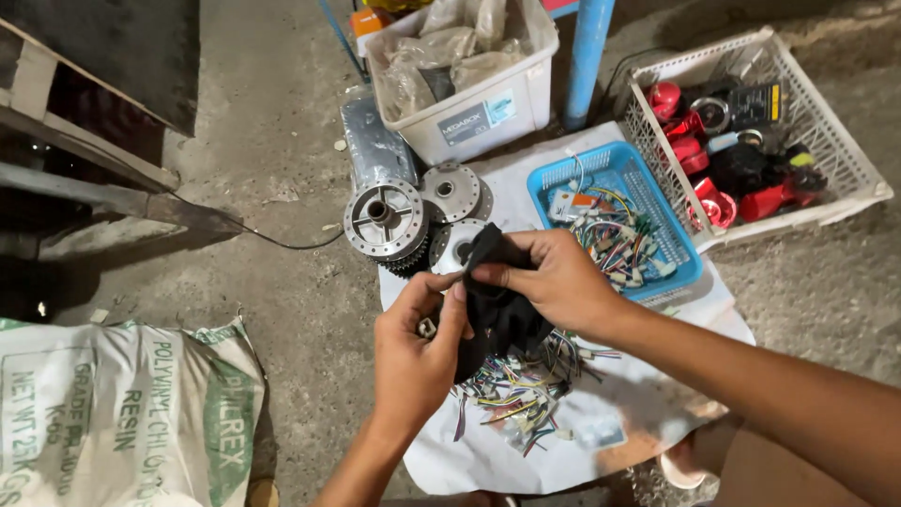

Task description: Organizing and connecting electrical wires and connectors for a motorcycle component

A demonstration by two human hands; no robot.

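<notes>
Two hands grip one black cloth [497, 300] | left hand [413, 352] | right hand [563, 282] | three metal hubs [385, 219]

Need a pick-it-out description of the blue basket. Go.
Start at the white sheet spread on the concrete floor. At its far right edge, just beyond the right hand, sits the blue basket, beside a larger white crate of red parts. It is the only blue container, shallow, slotted, filled with multicoloured wire connectors.

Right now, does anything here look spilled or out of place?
Yes. Loose coloured wires lie scattered on the white sheet under both hands, outside the blue basket that holds similar wires. Nothing looks broken. The left hand and right hand grip a black cloth.
</notes>
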